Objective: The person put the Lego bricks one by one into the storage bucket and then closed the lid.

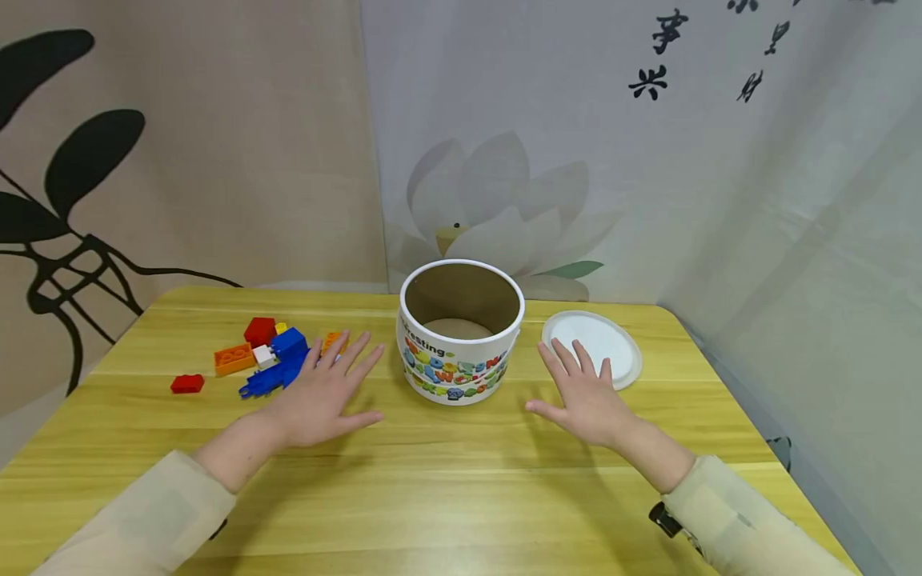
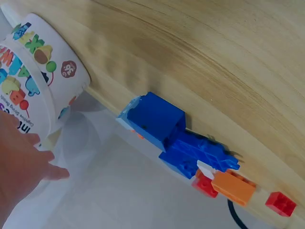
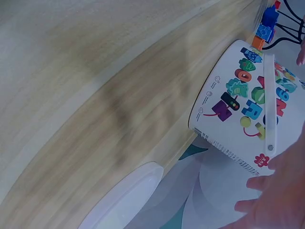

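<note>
Between the two hands a white bucket with colourful printed letters stands upright, its mouth uncovered and its inside bare. My left hand is spread flat above the table, overlapping the blue toy bricks in the head view; it holds nothing. To the bucket's right, my right hand is likewise spread with fingers apart, holding nothing. Its fingertips overlap the near edge of a round white lid that lies on the table. In the left wrist view the blue bricks lie in a cluster apart from the fingers.
Around the blue bricks lie an orange brick, a red brick and a white brick. Another small red brick sits farther left. A printed cloth hangs behind the wooden table.
</note>
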{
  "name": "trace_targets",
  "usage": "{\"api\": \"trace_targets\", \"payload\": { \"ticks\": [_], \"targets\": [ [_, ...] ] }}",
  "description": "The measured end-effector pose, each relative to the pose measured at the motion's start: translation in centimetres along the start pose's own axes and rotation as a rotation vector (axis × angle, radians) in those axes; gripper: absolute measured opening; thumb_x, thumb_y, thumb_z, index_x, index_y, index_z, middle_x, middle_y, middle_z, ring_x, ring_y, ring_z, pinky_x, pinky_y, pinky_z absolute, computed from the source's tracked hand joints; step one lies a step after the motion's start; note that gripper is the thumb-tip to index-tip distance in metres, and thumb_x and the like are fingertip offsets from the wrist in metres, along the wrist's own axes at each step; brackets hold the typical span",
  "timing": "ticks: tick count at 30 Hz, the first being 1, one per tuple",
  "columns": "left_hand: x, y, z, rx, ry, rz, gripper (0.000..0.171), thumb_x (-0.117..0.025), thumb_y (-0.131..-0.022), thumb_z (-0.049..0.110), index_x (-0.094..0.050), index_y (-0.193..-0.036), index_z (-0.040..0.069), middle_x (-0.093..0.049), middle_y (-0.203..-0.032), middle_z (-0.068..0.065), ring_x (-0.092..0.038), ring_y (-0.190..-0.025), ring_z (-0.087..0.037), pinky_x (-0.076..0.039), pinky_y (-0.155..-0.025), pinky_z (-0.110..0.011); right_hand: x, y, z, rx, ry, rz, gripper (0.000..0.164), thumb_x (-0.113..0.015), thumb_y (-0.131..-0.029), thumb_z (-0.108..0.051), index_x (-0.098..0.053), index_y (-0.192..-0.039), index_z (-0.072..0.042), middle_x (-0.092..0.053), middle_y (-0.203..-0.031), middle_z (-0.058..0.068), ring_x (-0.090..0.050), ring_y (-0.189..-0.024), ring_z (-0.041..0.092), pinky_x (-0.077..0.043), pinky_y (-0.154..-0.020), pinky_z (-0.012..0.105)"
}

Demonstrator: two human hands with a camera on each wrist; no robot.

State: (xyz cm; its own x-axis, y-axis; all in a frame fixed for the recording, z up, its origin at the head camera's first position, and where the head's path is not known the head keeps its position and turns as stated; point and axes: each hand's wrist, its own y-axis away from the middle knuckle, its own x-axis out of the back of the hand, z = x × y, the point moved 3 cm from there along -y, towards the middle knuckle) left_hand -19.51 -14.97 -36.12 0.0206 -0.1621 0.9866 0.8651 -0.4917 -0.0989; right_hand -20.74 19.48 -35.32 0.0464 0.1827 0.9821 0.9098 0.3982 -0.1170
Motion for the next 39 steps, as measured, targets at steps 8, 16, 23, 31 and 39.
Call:
{"api": "trace_targets", "payload": {
  "ticks": [8,16,23,31,39],
  "targets": [
    [0.3,0.4,-1.0,0.007,0.086,0.025,0.086,-0.056,-0.082,0.062,-0.022,-0.15,0.02,-0.019,-0.156,-0.012,-0.013,-0.141,-0.043,-0.009,-0.107,-0.069,0.5,-0.7,0.1,-0.046,-0.273,-0.098,0.074,-0.04,-0.095,-0.051,-0.016,-0.15,-0.006,-0.022,-0.153,0.021,-0.018,-0.139,0.046,-0.017,-0.104,0.07],
    [1.1,0.8,-4.7,0.088,0.323,0.079,0.098,-0.076,-0.072,0.049,-0.025,-0.149,0.018,-0.027,-0.151,-0.015,-0.024,-0.135,-0.046,-0.022,-0.101,-0.07,1.7,-3.1,1.3,-0.272,-0.974,-0.17,0.068,-0.024,-0.099,-0.047,-0.01,-0.149,-0.002,-0.017,-0.153,0.023,-0.019,-0.14,0.04,-0.022,-0.11,0.058],
    [2.1,2.5,-8.3,0.22,0.449,0.067,0.103,-0.076,-0.073,0.046,-0.017,-0.15,0.013,-0.022,-0.151,-0.023,-0.025,-0.132,-0.049,-0.031,-0.095,-0.069,2.1,-5.1,1.3,-0.393,-1.374,-0.117,0.071,-0.033,-0.099,-0.044,0.0,-0.15,-0.006,-0.007,-0.157,0.018,-0.011,-0.144,0.035,-0.018,-0.114,0.054],
    [1.8,4.8,-12.8,0.366,0.456,0.027,0.106,-0.074,-0.076,0.045,-0.009,-0.15,0.006,-0.017,-0.148,-0.033,-0.021,-0.13,-0.056,-0.024,-0.097,-0.072,1.7,-7.2,0.4,-0.425,-1.474,-0.045,0.068,-0.041,-0.099,-0.034,-0.004,-0.151,-0.01,-0.008,-0.158,0.012,-0.011,-0.144,0.034,-0.017,-0.114,0.053],
    [0.5,6.8,-16.4,0.44,0.474,0.024,0.107,-0.073,-0.077,0.044,-0.007,-0.148,-0.002,-0.016,-0.147,-0.036,-0.02,-0.128,-0.058,-0.025,-0.096,-0.071,1.6,-8.4,-0.5,-0.465,-1.448,0.022,0.066,-0.047,-0.098,-0.025,-0.011,-0.151,-0.013,-0.013,-0.157,0.013,-0.017,-0.142,0.034,-0.018,-0.113,0.056]
  ]
}}
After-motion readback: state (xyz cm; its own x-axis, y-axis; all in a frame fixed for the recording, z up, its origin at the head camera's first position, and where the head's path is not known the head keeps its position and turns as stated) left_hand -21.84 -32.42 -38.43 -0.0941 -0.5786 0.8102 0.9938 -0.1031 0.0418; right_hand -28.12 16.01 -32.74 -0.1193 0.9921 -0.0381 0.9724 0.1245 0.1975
